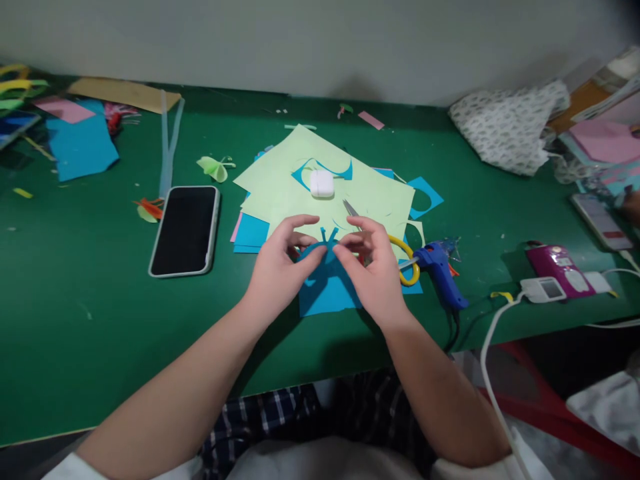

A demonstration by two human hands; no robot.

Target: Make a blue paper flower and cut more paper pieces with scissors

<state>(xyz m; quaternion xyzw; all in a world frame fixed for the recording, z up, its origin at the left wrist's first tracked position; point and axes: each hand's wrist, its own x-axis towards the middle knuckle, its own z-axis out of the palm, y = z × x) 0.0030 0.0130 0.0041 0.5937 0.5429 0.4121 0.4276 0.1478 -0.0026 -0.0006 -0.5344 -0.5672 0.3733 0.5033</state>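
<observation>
Between my two hands is a blue paper cutout point(330, 249) with two thin strips sticking up like feelers. My left hand point(287, 257) pinches its left side between thumb and fingers. On the other side, my right hand point(369, 263) pinches it the same way. Part of the cutout is hidden behind my fingers. Below them lies a blue paper sheet point(325, 297). Scissors with yellow handles point(414, 272) rest on the papers, partly covered by my right hand. Pale green sheets point(280, 170) lie beyond, with a white earbud case point(322, 183) on top.
A phone point(185, 230) lies to the left, near a green paper butterfly point(215, 168). To the right are a blue glue gun point(443, 273), a purple device point(560, 267) and a white cable point(487, 360). A patterned cloth bag point(510, 123) stands at the back right.
</observation>
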